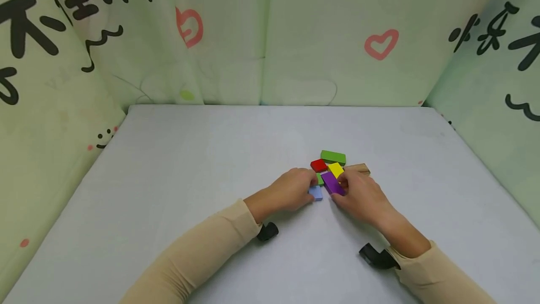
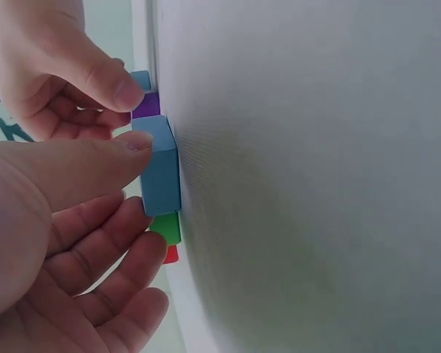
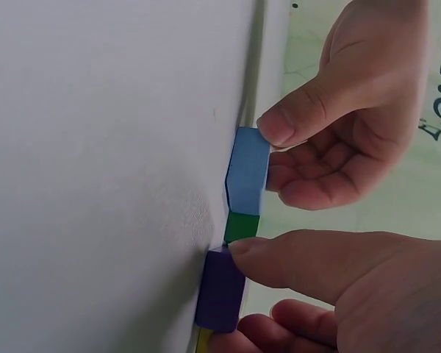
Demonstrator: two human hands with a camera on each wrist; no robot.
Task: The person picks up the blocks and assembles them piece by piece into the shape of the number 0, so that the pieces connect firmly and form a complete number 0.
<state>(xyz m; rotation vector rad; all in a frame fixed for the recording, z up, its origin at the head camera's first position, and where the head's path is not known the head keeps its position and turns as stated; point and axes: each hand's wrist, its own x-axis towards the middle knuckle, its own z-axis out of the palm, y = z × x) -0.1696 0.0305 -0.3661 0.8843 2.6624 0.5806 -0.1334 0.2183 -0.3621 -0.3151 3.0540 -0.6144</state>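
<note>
My left hand (image 1: 297,188) pinches a light blue block (image 2: 160,180) between thumb and fingertips, at the near side of a small cluster of coloured blocks. To its right, my right hand (image 1: 362,197) holds a purple block (image 3: 220,290) with the thumb on one end and fingers at the other. A green block (image 1: 319,179) sits between the blue and purple ones, partly hidden by the left fingers. Behind these lie a red block (image 1: 318,165) and a yellow block (image 1: 336,169), the yellow one right up against the purple.
A longer green block (image 1: 333,156) lies at the back of the cluster. A wood-coloured block (image 1: 357,169) is behind the right hand, partly covered by it. All rest on a white table (image 1: 202,154) enclosed by a printed pale green curtain (image 1: 312,22).
</note>
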